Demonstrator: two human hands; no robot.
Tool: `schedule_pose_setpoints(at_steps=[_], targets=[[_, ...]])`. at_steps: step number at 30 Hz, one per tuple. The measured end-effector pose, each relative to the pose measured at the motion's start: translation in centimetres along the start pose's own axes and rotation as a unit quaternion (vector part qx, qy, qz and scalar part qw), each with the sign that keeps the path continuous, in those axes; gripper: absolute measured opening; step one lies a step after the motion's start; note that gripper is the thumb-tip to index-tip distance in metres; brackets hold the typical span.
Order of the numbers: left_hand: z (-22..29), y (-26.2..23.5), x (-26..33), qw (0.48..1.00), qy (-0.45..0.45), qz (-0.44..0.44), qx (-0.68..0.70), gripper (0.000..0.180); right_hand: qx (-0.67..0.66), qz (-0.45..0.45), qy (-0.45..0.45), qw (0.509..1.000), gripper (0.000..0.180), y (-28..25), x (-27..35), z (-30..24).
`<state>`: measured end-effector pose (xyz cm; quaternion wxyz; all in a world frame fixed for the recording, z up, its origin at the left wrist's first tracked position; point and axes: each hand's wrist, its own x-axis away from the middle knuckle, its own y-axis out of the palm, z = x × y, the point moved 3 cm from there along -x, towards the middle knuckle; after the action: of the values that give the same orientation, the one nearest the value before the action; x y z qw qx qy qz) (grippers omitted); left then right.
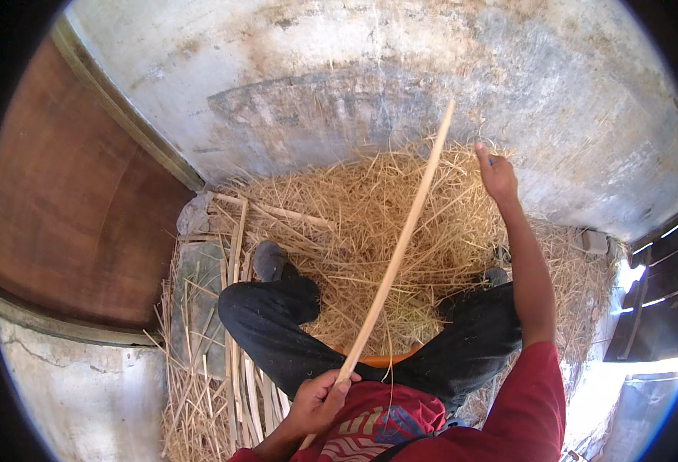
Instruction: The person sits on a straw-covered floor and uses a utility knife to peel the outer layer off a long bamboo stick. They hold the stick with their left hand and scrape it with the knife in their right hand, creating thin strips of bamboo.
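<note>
A long, pale bamboo strip (pixel 398 258) slants up and away from my lap, its far end raised in front of the wall. My left hand (pixel 319 402) is closed around its lower part, close to my red shirt. Out to the far right, my right hand (pixel 499 177) is closed with the thumb pointing up, apart from the strip. A small blue bit shows between its fingers, but what it belongs to is hidden. One thin, curled shaving stands beside the thumb.
A deep heap of straw-coloured shavings (pixel 377 200) covers the floor between my legs and the stained wall (pixel 316 77). More cut strips (pixel 236 246) lie along my left, beside a grey slab (pixel 200 300). A brown wooden panel (pixel 77 185) stands at the left. Under me shows an orange edge (pixel 385 359).
</note>
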<state>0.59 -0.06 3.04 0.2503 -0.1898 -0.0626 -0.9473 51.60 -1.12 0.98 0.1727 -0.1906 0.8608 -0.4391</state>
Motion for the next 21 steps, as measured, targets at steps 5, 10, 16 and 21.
schedule_pose_setpoints(at_steps=[5,10,16,21], targets=[[-0.4,-1.6,-1.8,0.997,0.022,0.07,-0.015,0.024,-0.009,-0.155,-0.145,0.977,0.077,2.3,9.3,-8.8],[-0.4,-1.9,-3.2,0.994,0.054,0.097,-0.014,0.026,0.067,-0.264,-0.446,0.853,0.07,4.6,20.1,-14.0],[0.4,-1.3,-3.1,0.989,0.07,0.115,-0.057,0.026,0.071,-0.209,-0.327,0.919,0.069,6.6,15.1,-11.9],[0.3,-1.4,-3.5,0.981,0.091,0.142,-0.101,0.026,0.036,-0.225,-0.434,0.872,0.069,5.2,20.1,-13.8]])
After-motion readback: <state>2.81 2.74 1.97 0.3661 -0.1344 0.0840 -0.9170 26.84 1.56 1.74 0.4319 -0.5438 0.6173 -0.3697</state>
